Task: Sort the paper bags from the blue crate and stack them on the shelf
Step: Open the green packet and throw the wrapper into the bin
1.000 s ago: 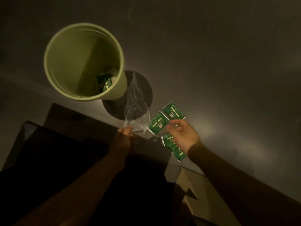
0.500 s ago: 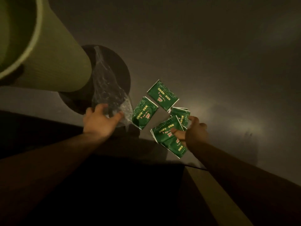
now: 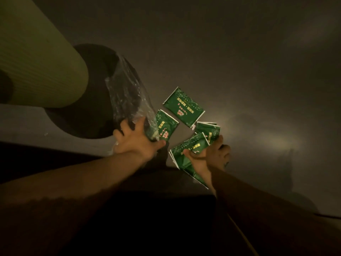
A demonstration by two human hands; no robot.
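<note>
Several green packets with gold print lie on the dim grey floor. One packet (image 3: 184, 107) lies free at the far side, another (image 3: 166, 127) lies just right of my left hand. My left hand (image 3: 136, 143) grips the lower end of a clear plastic bag (image 3: 129, 100) that stretches away toward the bin. My right hand (image 3: 210, 156) pinches a green packet (image 3: 186, 154) off the floor, thumb on top, with another packet (image 3: 209, 131) just beyond its fingers. No blue crate or shelf is in view.
A tall pale-green bin (image 3: 40, 71) fills the upper left, its dark round base (image 3: 92, 115) on the floor beside the plastic bag. A dark edge of furniture (image 3: 92, 163) runs under my forearms. Lighting is very dim.
The view has moved closer to the floor. My left hand has closed round the plastic bag's end. My right hand has curled tighter on the near green packet.
</note>
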